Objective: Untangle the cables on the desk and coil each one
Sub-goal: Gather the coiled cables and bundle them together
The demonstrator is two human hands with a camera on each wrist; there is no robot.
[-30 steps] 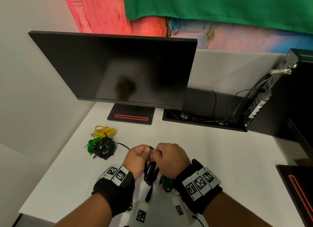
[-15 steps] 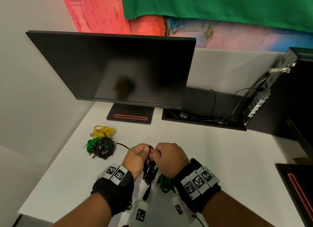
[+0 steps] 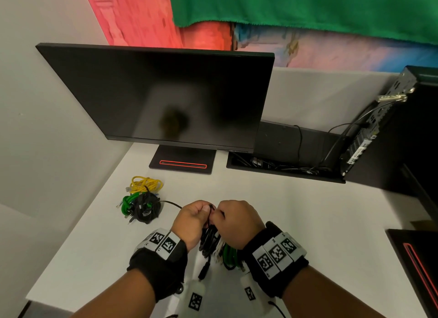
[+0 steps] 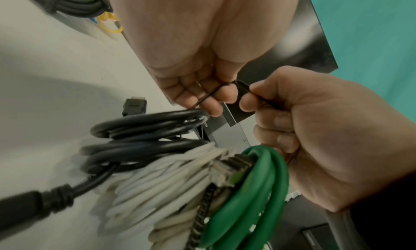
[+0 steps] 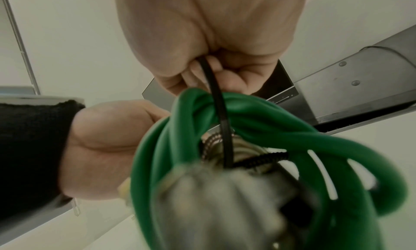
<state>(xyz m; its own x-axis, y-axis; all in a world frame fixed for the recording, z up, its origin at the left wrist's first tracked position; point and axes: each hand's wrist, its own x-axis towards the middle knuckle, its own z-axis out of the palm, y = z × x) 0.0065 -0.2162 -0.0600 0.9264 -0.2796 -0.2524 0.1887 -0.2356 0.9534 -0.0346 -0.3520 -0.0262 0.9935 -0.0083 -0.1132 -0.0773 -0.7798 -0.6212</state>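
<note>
- Little has changed since a second ago — left hand point(image 3: 193, 219) and right hand point(image 3: 233, 220) keep their grip, both pinching a thin black tie point(image 4: 244, 88) above the bundle point(image 4: 180, 173).
- Bundle hangs off the table point(image 3: 308, 222), right of the tied pile point(image 3: 142, 205) — release not yet done.

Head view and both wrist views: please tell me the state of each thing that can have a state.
Monitor: off, dark.
Held bundle: black, white and green coils hanging together.
Thin tie: pinched between both hands.
Left hand: gripping tie.
Right hand: gripping tie.
Desk pile: lying untouched.

White desk point(image 3: 308, 222), dark monitor point(image 3: 166, 92), green cloth point(image 3: 308, 7) on painted wall point(image 3: 132, 14).
</note>
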